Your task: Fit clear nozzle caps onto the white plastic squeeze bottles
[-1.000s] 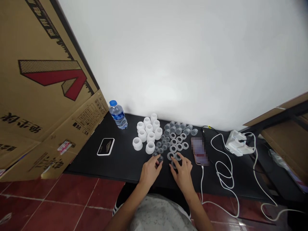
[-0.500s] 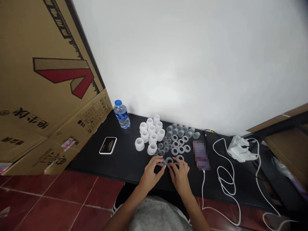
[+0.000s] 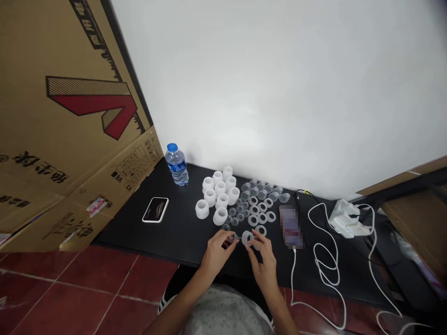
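My left hand (image 3: 215,253) pinches a small clear plastic piece (image 3: 232,237) just above the black table (image 3: 181,230). My right hand (image 3: 262,258) holds a clear plastic ring (image 3: 247,238) upright, close to that piece. Beyond the hands lie several flat clear rings (image 3: 262,211), several small clear caps (image 3: 239,210) and a row of clear cups (image 3: 265,189). Several white plastic collars (image 3: 218,195) stand to the left of them.
A water bottle (image 3: 176,164) stands at the back left near a large cardboard box (image 3: 63,135). A small black device (image 3: 155,210) lies left. A phone (image 3: 289,225), white cables (image 3: 324,253) and a white charger (image 3: 345,218) are to the right.
Both hands have lifted off the table with their pieces and come closer together. The ring is now held upright in the right hand. The camera has shifted slightly.
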### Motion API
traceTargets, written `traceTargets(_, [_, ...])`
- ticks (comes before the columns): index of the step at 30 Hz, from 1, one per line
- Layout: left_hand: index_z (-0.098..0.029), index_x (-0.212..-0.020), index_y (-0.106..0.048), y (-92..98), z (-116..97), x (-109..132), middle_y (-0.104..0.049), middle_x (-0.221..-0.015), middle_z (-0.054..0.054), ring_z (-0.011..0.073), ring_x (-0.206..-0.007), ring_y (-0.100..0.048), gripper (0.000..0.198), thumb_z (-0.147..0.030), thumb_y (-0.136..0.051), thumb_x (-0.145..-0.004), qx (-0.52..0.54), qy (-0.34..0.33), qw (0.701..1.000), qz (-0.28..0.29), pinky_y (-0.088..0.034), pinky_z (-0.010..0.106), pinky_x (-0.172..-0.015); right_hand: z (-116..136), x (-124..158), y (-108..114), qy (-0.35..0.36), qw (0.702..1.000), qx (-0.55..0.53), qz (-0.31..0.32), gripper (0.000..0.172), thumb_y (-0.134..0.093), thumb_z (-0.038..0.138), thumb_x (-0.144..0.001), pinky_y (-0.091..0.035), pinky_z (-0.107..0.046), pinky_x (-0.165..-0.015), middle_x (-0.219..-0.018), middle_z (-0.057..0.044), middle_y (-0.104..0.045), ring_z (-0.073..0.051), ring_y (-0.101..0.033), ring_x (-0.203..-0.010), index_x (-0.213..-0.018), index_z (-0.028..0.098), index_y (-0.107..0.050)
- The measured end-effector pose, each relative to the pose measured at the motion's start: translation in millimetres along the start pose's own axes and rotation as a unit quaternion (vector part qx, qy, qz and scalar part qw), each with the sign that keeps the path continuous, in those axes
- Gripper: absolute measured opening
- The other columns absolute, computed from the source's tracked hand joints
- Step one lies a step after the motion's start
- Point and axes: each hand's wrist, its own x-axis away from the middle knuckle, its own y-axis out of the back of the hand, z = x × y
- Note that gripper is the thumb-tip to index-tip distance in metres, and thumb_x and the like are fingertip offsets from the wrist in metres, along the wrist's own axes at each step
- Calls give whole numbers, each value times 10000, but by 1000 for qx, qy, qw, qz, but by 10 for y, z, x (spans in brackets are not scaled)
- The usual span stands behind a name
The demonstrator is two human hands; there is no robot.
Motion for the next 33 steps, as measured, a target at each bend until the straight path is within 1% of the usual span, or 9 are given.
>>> traceTargets(3, [-248, -1172, -782, 12, 4, 17, -771, -960, 25, 153, -761, -765, 182, -233, -720, -1002, -4, 4, 1000, 22, -676, 263, -709, 54, 30, -66, -12, 999, -24, 20, 124, -647, 256, -1099, -639, -500, -1007, -1333, -135, -759, -309, -735, -1227, -1172, 281, -744])
traceTargets(7, [-264, -1253, -736, 20, 6, 31, -785, -1014, 18, 160, -807, -780, 331, -129, -698, -954, 14, 12, 999, 50, -690, 291, -777, 32, 28, -146, -40, 997, -50, 36, 123, -659, 345, -1103, -649, -512, -996, -1294, -137, -788, -319, -757, -1206, -1172, 275, -733])
traceTargets(11, [-287, -1359, -701, 37, -32, 18, -777, -1126, 28, 174, -906, -795, 508, -56, -705, -907, 35, 10, 996, 80, -691, 319, -883, -4, 24, -190, -87, 993, -74, 25, 256, -724, 422, -1066, -679, -463, -930, -1241, -136, -811, -299, -798, -1097, -1251, 249, -683])
traceTargets(14, [-315, -1424, -684, 62, -67, 7, -754, -1187, 35, 187, -988, -786, 587, -44, -724, -905, 24, 5, 994, 102, -678, 335, -942, -9, 4, -191, -90, 992, -80, 44, 333, -739, 428, -1057, -677, -453, -942, -1255, -126, -810, -293, -797, -1095, -1335, 250, -694])
traceTargets(17, [-309, -1427, -694, 80, -88, 1, -744, -1147, 36, 187, -982, -777, 541, -71, -732, -942, 10, -2, 995, 97, -673, 330, -938, 1, -35, -173, -82, 991, -87, 58, 306, -717, 404, -1073, -671, -439, -931, -1249, -115, -814, -291, -790, -1103, -1345, 264, -725])
traceTargets(21, [-307, -1422, -706, 84, -110, -5, -747, -1164, 45, 202, -1044, -770, 480, -119, -739, -981, -5, -14, 995, 98, -665, 342, -980, 23, -89, -151, -76, 993, -77, 46, 163, -648, 342, -1109, -648, -457, -962, -1175, -94, -821, -284, -779, -1090, -1180, 280, -781])
traceTargets(24, [-305, -1410, -710, 80, -118, -7, -748, -1159, 48, 208, -1041, -772, 445, -148, -742, -995, -10, -9, 995, 95, -668, 346, -968, 47, -117, -136, -56, 996, -65, 30, 154, -652, 326, -1099, -640, -475, -969, -1144, -101, -803, -293, -767, -1082, -1073, 275, -795])
traceTargets(27, [-294, -1380, -712, 71, -108, -2, -756, -1146, 47, 207, -1011, -780, 403, -166, -746, -999, -4, -2, 997, 82, -676, 345, -938, 70, -130, -111, -37, 998, -51, 24, 151, -656, 317, -1086, -647, -467, -923, -1125, -116, -781, -298, -756, -1061, -1068, 270, -798])
traceTargets(33, [-295, -1386, -701, 61, -103, -1, -761, -1159, 44, 189, -963, -781, 406, -187, -754, -998, 10, 1, 996, 88, -679, 335, -915, 35, -161, -43, -55, 997, -42, 15, 162, -642, 325, -1086, -641, -469, -933, -1146, -130, -748, -303, -744, -1065, -1039, 257, -781])
